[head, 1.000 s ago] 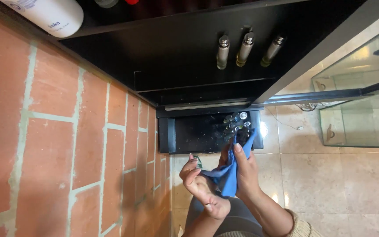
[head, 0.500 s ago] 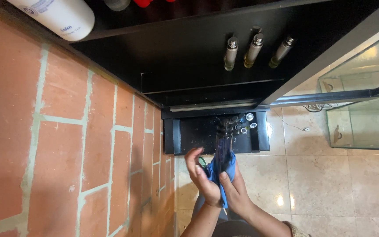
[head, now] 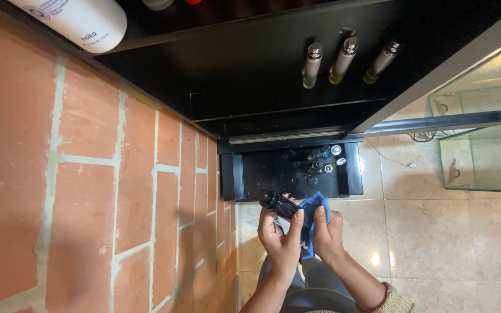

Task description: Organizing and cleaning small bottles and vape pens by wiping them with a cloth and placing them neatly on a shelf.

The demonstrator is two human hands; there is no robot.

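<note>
Wiping step — left hand [head: 279, 240] grips a dark bottle [head: 279, 204], neck toward ten o'clock; right hand [head: 327, 235] clamps a blue cloth [head: 310, 217] around its base — next, a firm twist.

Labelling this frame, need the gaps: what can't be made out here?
Head view only:
- Dark bottle: lower part hidden by the blue cloth and left hand.
- Right hand: palm side and grip covered by the cloth.
- Small bottles in the black tray: too small and dark to count.
- White bottle: cut off by the top edge.
</note>
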